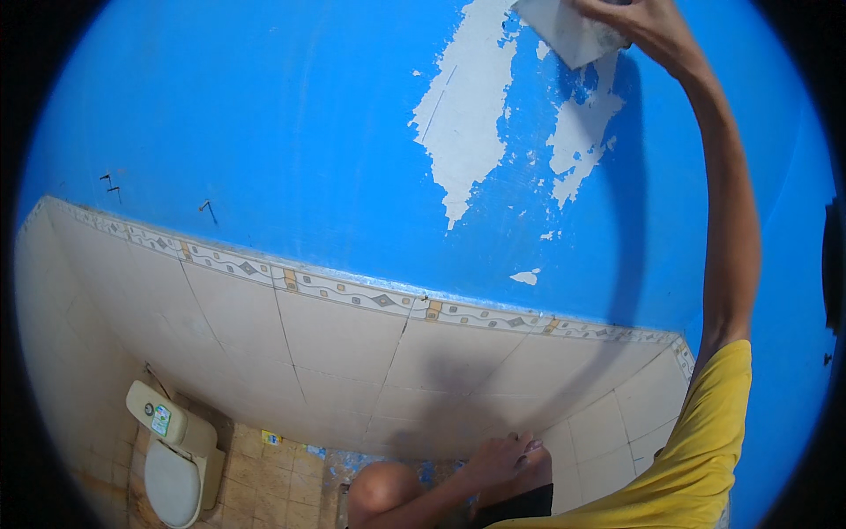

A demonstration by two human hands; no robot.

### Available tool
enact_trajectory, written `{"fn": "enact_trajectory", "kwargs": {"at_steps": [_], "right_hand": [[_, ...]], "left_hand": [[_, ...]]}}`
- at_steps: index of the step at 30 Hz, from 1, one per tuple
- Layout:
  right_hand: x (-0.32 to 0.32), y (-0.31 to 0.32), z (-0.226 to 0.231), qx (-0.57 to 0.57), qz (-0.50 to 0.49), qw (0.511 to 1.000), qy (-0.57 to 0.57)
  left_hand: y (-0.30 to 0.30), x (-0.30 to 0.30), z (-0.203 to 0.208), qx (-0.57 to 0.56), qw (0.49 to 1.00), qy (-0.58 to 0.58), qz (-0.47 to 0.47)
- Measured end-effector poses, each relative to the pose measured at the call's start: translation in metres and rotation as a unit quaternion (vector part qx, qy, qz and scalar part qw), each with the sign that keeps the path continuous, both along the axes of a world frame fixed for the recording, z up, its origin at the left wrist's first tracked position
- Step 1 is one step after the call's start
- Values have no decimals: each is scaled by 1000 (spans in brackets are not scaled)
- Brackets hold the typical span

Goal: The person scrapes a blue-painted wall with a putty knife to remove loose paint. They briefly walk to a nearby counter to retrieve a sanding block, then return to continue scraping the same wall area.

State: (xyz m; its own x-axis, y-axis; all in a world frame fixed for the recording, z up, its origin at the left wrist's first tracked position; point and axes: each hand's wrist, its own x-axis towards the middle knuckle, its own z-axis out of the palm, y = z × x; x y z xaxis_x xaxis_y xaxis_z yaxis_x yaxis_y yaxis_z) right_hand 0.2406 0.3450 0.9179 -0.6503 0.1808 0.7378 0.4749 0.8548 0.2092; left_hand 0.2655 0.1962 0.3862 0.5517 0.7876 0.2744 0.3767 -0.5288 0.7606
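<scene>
Blue paint covers the upper wall [264,132] of a small bathroom, above pale tiles [339,339] topped by a patterned border [352,294]. Two large bare patches [463,115] show white where the paint is gone, ragged at the edges, with smaller specks between and below them.

At the top edge of the view, the right hand [656,31] is raised high and closed on a flat grey-white plate [568,31], fingers bent over its upper side. The plate lies over the tops of the bare patches, partly cut off by the frame; whether its whole edge touches the wall, I cannot tell. A yellow sleeve [696,432] covers the upper part of that arm, and its shadow falls down the paint and tiles.

Low down, the left hand [502,458] rests at the right knee [538,467], fingers loosely curled; whether they hold anything, I cannot tell. Blue flakes [352,461] lie on the floor [264,476] near the legs. At lower left stands a cream toilet [172,485], lid down. Small metal hooks [207,207] stick out above the border.
</scene>
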Motion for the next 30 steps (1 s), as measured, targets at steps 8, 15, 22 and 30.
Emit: {"fn": "enact_trajectory", "kwargs": {"at_steps": [8,15,22,30], "right_hand": [[-1,0,0,13,-17,1000,-18],[-6,8,-17,19,48,999,-10],[-1,-5,-19,7,9,999,-37],[2,-11,-15,25,-67,997,-30]], "left_hand": [[3,3,2,12,1000,-2,-3],[2,-2,10,6,1000,20,17],[0,1,9,21,999,-23,18],[-2,0,9,8,999,-38,3]]}}
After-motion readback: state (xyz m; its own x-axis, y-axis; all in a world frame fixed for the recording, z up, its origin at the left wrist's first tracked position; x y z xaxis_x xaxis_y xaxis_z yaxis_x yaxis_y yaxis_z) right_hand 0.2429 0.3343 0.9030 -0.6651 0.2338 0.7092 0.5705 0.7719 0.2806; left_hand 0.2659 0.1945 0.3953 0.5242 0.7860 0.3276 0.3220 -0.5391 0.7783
